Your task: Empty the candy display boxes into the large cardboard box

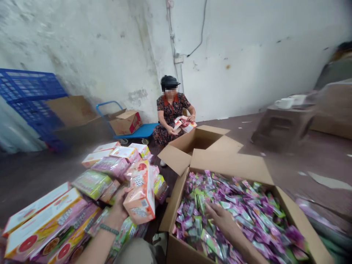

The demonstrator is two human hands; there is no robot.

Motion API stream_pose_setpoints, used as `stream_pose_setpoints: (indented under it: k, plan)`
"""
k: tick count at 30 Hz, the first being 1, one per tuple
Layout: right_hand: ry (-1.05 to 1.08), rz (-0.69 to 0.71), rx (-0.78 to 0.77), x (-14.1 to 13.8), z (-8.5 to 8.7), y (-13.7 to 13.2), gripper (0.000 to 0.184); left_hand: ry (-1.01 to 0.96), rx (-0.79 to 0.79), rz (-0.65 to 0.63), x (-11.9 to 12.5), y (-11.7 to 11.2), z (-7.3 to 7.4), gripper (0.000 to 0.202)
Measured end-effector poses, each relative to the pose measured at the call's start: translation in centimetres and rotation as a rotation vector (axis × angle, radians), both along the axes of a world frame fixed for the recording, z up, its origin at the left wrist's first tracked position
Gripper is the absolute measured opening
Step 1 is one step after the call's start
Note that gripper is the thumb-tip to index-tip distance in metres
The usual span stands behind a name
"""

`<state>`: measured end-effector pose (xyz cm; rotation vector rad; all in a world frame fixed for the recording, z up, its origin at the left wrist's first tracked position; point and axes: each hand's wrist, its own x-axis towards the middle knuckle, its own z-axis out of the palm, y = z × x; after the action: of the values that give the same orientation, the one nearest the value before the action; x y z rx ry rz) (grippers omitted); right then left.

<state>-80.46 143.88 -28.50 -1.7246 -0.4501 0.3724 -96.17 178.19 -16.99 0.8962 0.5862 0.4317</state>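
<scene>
My left hand [121, 206], with a green bead bracelet at the wrist, grips the side of a pink-and-orange printed carton [139, 200]. That carton is tilted above a pile of similar fruit-printed packs [92, 183], some in clear wrap. On the right, my right hand [220, 216] reaches over a large open cardboard box [169, 216], its fingers stretched toward the sachets. Small purple and green sachets [242, 209] fill this box. Whether my fingertips touch a sachet is hard to make out, and I see none held.
Across from me a seated person [173, 110] handles an opened printed carton [187, 124]. Between us stands another open cardboard box [192, 145]. A blue trolley [147, 130], blue crates [27, 88] and a stool with cups [286, 121] stand further off.
</scene>
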Motion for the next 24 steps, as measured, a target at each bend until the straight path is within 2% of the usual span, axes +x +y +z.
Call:
stream_pose_setpoints:
  k: [2, 4, 6, 8, 11, 13, 15, 19, 21, 24]
  plan:
    - [0.31, 0.039, 0.237, -1.3, 1.7, 1.2, 0.077, -0.077, -0.11, -0.336, 1.8, -3.9, -1.1, 0.039]
    - [0.494, 0.055, 0.499, -2.3, 3.1, 1.9, 0.077, -0.131, -0.189, -0.625, 4.2, -8.1, -2.5, 0.048]
    - [0.534, 0.047, 0.731, -2.5, 4.1, 1.9, 0.075, -0.125, -0.201, -0.782, 6.6, -12.1, -3.7, 0.052]
    - [0.517, -0.006, 0.861, -2.1, 4.6, 1.4, 0.078, -0.067, -0.171, -0.819, 8.7, -15.0, -4.5, 0.053]
    - [0.494, -0.053, 0.872, -0.8, 4.5, 0.2, 0.082, -0.016, -0.145, -0.773, 10.8, -16.9, -5.2, 0.056]
    - [0.525, -0.042, 0.846, 0.1, 4.1, -0.4, 0.077, -0.024, -0.151, -0.731, 11.6, -17.1, -5.7, 0.057]
    - [0.645, 0.018, 0.805, 0.7, 3.6, -0.9, 0.066, -0.016, -0.179, -0.713, 12.2, -17.1, -6.1, 0.056]
    - [0.873, 0.11, 0.793, 1.3, 3.0, -1.2, 0.044, 0.033, -0.243, -0.736, 13.1, -17.4, -6.5, 0.053]
    - [0.877, 0.081, 0.82, 1.5, 3.0, -1.0, 0.04, 0.032, -0.244, -0.746, 13.5, -17.6, -6.3, 0.055]
    - [0.778, 0.011, 0.8, 2.3, 2.8, -0.8, 0.044, 0.011, -0.249, -0.786, 14.0, -17.8, -6.0, 0.061]
